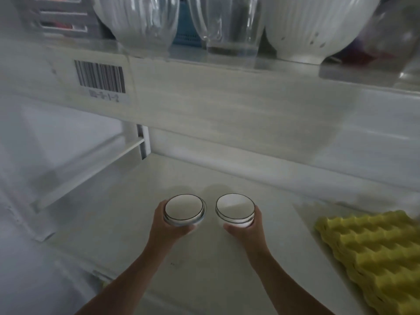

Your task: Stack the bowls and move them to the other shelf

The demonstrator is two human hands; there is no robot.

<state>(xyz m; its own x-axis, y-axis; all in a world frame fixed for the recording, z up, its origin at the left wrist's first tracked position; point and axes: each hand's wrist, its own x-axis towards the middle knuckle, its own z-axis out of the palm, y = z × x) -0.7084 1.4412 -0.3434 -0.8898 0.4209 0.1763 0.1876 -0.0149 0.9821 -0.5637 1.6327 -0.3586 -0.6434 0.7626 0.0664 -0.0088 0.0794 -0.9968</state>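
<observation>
Head view: two small stacks of bowls on the lower shelf [145, 258], left stack [184, 210] gripped by left hand [169, 226], right stack [235, 210] gripped by right hand [246, 226], just beside each other, not touching. Likely mid-stacking; next, lift one stack onto the other, rims aligned. Bowls per stack too blurred to count.

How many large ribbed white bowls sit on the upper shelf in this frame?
2: one ribbed bowl at upper left behind a glass, the other ribbed bowl at upper right. More may be hidden above the frame.
</observation>
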